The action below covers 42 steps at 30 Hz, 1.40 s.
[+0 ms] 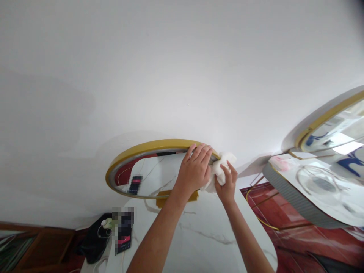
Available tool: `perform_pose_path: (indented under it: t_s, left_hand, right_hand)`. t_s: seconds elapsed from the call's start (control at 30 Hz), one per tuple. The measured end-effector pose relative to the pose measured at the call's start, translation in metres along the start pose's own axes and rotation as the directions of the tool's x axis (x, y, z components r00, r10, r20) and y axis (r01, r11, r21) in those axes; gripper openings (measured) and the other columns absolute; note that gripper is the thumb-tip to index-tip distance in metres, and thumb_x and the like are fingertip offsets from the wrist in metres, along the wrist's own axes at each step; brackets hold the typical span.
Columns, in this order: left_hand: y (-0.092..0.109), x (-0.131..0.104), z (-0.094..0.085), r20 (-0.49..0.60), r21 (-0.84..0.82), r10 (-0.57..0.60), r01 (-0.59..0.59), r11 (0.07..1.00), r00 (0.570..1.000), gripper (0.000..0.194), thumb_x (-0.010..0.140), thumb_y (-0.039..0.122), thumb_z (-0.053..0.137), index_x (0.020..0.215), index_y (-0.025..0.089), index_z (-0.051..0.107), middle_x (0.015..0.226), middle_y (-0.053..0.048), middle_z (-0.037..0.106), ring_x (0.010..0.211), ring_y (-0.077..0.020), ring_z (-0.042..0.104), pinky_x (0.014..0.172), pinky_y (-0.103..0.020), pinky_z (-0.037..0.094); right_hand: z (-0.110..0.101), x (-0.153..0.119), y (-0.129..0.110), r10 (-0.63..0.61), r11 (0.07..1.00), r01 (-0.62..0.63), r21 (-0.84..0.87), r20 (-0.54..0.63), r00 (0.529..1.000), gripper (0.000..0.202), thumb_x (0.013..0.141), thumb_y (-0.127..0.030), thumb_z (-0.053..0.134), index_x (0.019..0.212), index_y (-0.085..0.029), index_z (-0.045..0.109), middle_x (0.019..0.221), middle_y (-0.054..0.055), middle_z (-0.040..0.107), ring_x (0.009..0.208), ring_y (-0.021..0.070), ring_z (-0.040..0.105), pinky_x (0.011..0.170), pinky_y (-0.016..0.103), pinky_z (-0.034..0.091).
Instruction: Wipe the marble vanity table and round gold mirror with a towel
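Note:
An oval, gold-framed mirror (pixel 150 145) stands on a gold base (pixel 162 200) on the white marble-patterned tabletop (pixel 209 227). My left hand (pixel 196 167) grips the mirror's upper rim right of its middle, the fingers hooked over the edge. At the right end of the frame, my right hand (pixel 226 181) holds a crumpled white cloth (pixel 223 161) and presses it around the rim. Part of the cloth is hidden behind my right fingers. The glass reflects the tabletop and a phone.
A phone (pixel 124 233), partly pixelated, lies at the tabletop's left edge. Beyond it are a black bag (pixel 95 237) and a wooden shelf (pixel 42 246). To the right stand another white table (pixel 318 189) and a second gold-framed mirror (pixel 330 119). A white wall (pixel 176 76) rises behind.

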State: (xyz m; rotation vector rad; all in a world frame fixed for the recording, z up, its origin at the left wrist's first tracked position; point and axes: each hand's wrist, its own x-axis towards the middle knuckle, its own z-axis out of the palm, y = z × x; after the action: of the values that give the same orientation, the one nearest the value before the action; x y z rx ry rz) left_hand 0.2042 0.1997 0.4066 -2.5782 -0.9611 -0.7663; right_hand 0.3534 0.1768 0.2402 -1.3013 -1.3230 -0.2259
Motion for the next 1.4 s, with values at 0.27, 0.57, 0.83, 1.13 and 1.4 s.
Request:
perform_pose_path:
  t_s: [0.27,0.57,0.83,1.13,1.4]
  left_hand:
    - [0.000,-0.002,0.002,-0.006,0.010,-0.023,0.023,1.000,1.000,0.045,0.085,0.017,0.042,0.130,0.017,0.046,0.135,-0.003,0.051,0.130,-0.0177,0.037,0.115,-0.038,0.020]
    - [-0.001,-0.001,0.002,-0.001,-0.027,-0.024,0.024,0.999,1.000,0.045,0.085,0.017,0.041,0.130,0.017,0.047,0.135,-0.004,0.052,0.130,-0.0186,0.038,0.115,-0.040,0.021]
    - [-0.001,0.000,0.005,-0.020,-0.024,-0.028,0.027,0.999,0.999,0.046,0.083,0.016,0.042,0.129,0.017,0.048,0.133,-0.004,0.053,0.128,-0.0187,0.040,0.114,-0.039,0.022]
    - [0.000,-0.001,0.005,-0.015,-0.022,-0.037,0.037,0.999,0.999,0.046,0.084,0.016,0.041,0.129,0.018,0.048,0.132,-0.004,0.054,0.129,-0.0190,0.039,0.114,-0.039,0.022]
    - [0.000,-0.001,0.005,-0.011,-0.048,-0.042,0.041,0.998,0.999,0.045,0.085,0.017,0.039,0.129,0.017,0.049,0.133,-0.004,0.053,0.129,-0.0200,0.040,0.114,-0.041,0.022]
  right_hand:
    - [-0.006,0.014,-0.014,-0.063,0.998,0.064,-0.027,0.031,0.998,0.045,0.081,-0.018,0.057,0.124,-0.029,0.051,0.139,0.009,0.038,0.124,0.0279,0.042,0.098,0.052,0.042]
    - [-0.003,0.028,-0.024,-0.171,0.979,0.172,-0.110,0.021,0.985,0.046,0.079,-0.019,0.061,0.122,-0.032,0.055,0.135,0.006,0.042,0.120,0.0289,0.043,0.098,0.051,0.041]
    - [-0.006,-0.021,0.016,0.014,0.988,0.002,-0.155,0.101,0.995,0.042,0.081,-0.019,0.054,0.121,-0.030,0.056,0.126,0.008,0.045,0.114,0.0273,0.045,0.095,0.052,0.042]
    - [-0.015,0.017,-0.018,-0.121,0.974,0.140,-0.179,0.114,0.986,0.051,0.080,-0.015,0.056,0.126,-0.034,0.052,0.134,0.005,0.042,0.116,0.0267,0.044,0.098,0.049,0.041]
    - [-0.008,0.019,-0.027,-0.160,0.961,0.174,-0.215,0.078,0.984,0.050,0.079,-0.017,0.059,0.126,-0.035,0.053,0.134,0.004,0.043,0.116,0.0267,0.044,0.098,0.048,0.041]
